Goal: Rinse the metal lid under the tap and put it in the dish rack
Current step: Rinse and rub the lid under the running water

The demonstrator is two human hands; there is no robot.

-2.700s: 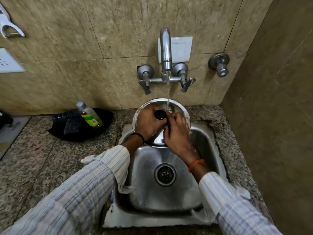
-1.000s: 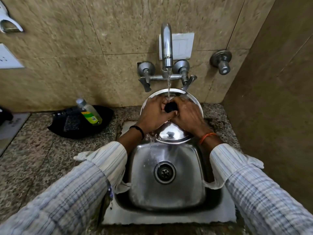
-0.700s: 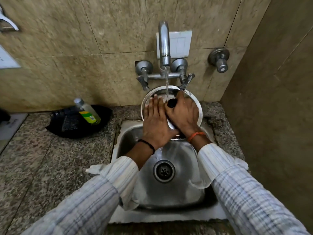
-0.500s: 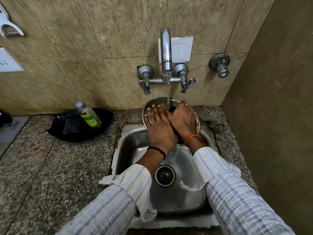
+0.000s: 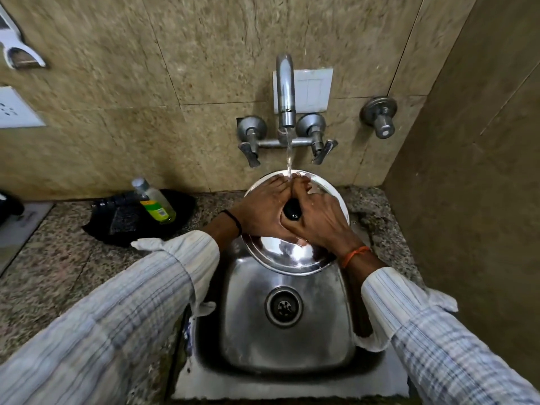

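A round shiny metal lid (image 5: 292, 257) with a black knob (image 5: 292, 212) is held tilted over the back of the steel sink (image 5: 286, 343). My left hand (image 5: 261, 213) lies flat on its left half, fingers stretched toward the far rim. My right hand (image 5: 320, 220) covers its right half, fingers around the knob. Water runs from the tap (image 5: 285, 95) onto my fingertips and the lid's far edge. No dish rack is in view.
A clear soap bottle with a yellow-green label (image 5: 153, 201) leans on a black tray (image 5: 128, 220) on the granite counter (image 5: 58, 258) left of the sink. A valve knob (image 5: 379, 114) sticks out of the tiled wall. A side wall (image 5: 473, 200) stands close on the right.
The lid has tipped so more of its domed top faces me. My hands shifted from lying side by side over it to flanking the knob. Water keeps running.
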